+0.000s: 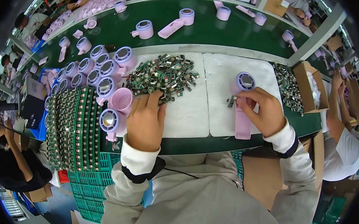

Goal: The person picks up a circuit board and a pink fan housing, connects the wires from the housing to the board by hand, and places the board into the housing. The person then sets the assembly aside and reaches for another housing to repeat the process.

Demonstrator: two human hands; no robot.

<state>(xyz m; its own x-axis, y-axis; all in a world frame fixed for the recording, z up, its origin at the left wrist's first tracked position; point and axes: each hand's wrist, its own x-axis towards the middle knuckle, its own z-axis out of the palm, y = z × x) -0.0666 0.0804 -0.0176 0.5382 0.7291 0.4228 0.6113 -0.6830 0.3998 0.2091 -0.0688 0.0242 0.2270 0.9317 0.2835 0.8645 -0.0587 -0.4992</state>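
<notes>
— So, where did the two hands sit at that moment?

— The left hand [146,122] lay flat on the white foam pad [188,111], fingers loosely spread and empty as far as I could tell, with the fingertips dug into the near edge of the heap of small green circuit boards [163,76]. That heap was piled within easy reach, probably so one board could be raked out at a time.

— And the other?

— The right hand [262,111] was closed around a pink handheld fan body [242,107], lilac round head up and away from the person, pink handle pointing back toward the table edge. Fingers curled over the handle; a small dark part [231,101] showed just beside the thumb, too small to name.

— Why that pose?

— My guess was that holding the handle left the open shell exposed for fitting a board.

— What lay around?

— Finished-looking lilac fan heads [97,72] clustered at the left, beside a green tray of board strips [74,127]. Beyond the pad ran a green conveyor belt [207,27] carrying more pink fans [176,24]. A cardboard box [306,84] stood at the right, next to a co-worker's arm [336,101].
</notes>
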